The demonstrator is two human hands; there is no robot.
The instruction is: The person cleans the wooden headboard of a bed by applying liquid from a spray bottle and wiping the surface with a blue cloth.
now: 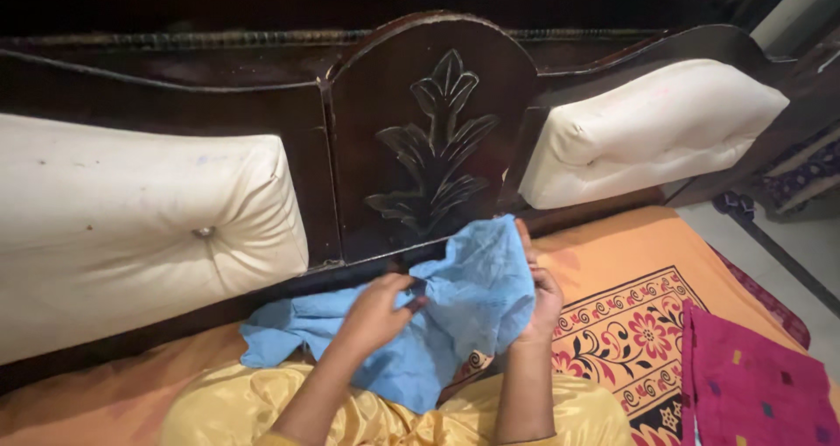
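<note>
Both hands hold a light blue cloth (455, 306) up in front of the person, just before the dark carved headboard (433, 140) of a bed. The left hand (378, 310) is clenched on a bunch of the fabric near its middle, fingers curled in and pinching a fold. The right hand (538, 293) grips the cloth's right edge, with the fingers stretched upward behind the fabric and the thumb in front, so that this side is lifted highest. From there the cloth slopes down and to the left: its long axis runs from the raised right corner to a loose tail that lies on the orange bedsheet (612, 245), left of the left hand. That trailing end is nearer the left hand and well apart from the right one. Cream padded cushions (131, 227) flank the headboard, and a magenta patterned cloth (752, 385) lies on the bed at the far right
</note>
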